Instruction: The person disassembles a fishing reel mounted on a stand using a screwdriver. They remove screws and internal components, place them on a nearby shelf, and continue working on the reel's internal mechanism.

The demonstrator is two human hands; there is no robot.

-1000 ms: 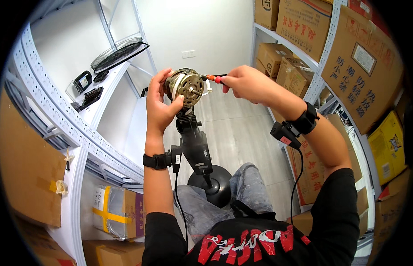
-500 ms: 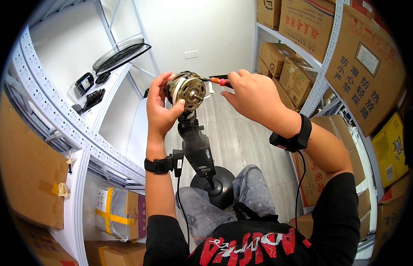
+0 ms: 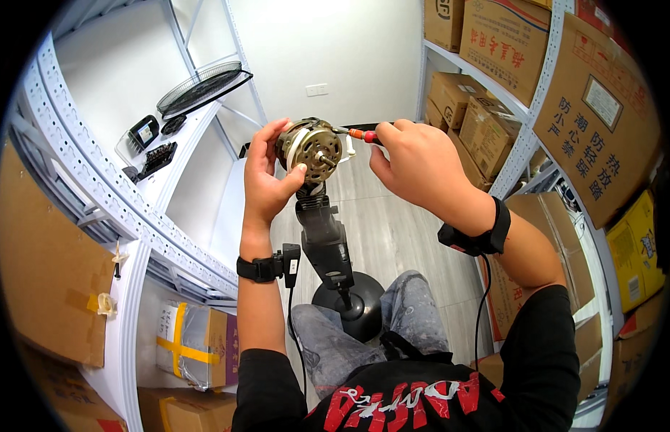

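Note:
A bare fan motor [image 3: 315,150] with a metal housing, a white band and a central shaft sits atop a black fan stand neck [image 3: 324,241]. My left hand [image 3: 266,173] is wrapped round its left side, thumb on the front rim. A screwdriver [image 3: 360,135] with a red and black handle is gripped in my right hand [image 3: 421,158]. It lies nearly level, its tip at the motor's upper right edge; the exact contact is too small to make out. Just below the tip, a small white part [image 3: 351,144] sticks out from the motor.
The round black base [image 3: 371,306] stands on the floor between my knees. On the left shelf [image 3: 180,155] lie a fan grille [image 3: 205,88] and small black parts. Cardboard boxes [image 3: 486,133] fill the right shelves. Cables hang from both wrist straps.
The whole scene sits slightly farther right and lower in the picture. Both grips stay the same, and the screwdriver tip remains at the motor's edge.

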